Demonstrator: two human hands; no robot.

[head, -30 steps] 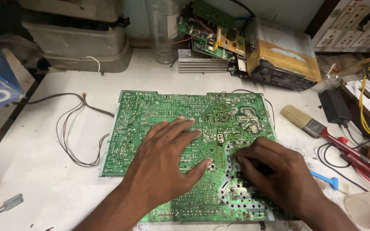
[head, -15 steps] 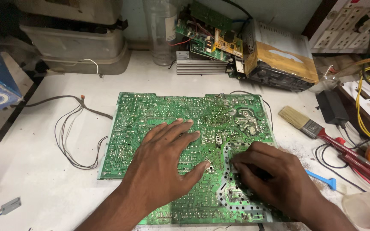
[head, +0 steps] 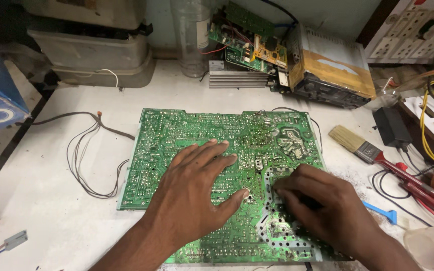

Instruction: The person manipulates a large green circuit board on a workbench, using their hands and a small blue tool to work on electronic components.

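Lying solder side up in the middle of the white tabletop [head: 51, 221], one large green board [head: 217, 150], wide enough to fill the space between both forearms. Pressed flat on its centre, left hand [head: 192, 195], fingers [head: 212, 150] spread apart and gripping nothing, probably steadying the board against sliding. Curled over the lower right part, right hand [head: 327, 211], fingertips drawn together against the solder surface near a dotted silver track; cannot tell whether anything small is pinched between them, as the knuckles hide that spot. Trailing off the left edge, one bundle of thin dark wires [head: 86, 160], looped loosely on the tabletop. To the right, within easy reach, one flat brush [head: 357, 145] with pale bristles and a red handle, and one small blue tool [head: 380, 211] just beside the right wrist. Further back, one clear bottle [head: 192, 35] standing upright, one ribbed grey heatsink [head: 237, 79], and leaning beside it a second, smaller cluster of circuit boards [head: 247, 40] against a yellow-topped metal chassis [head: 327, 70]. At the near left corner, one small grey connector [head: 15, 240] on its lead, well apart from the board.
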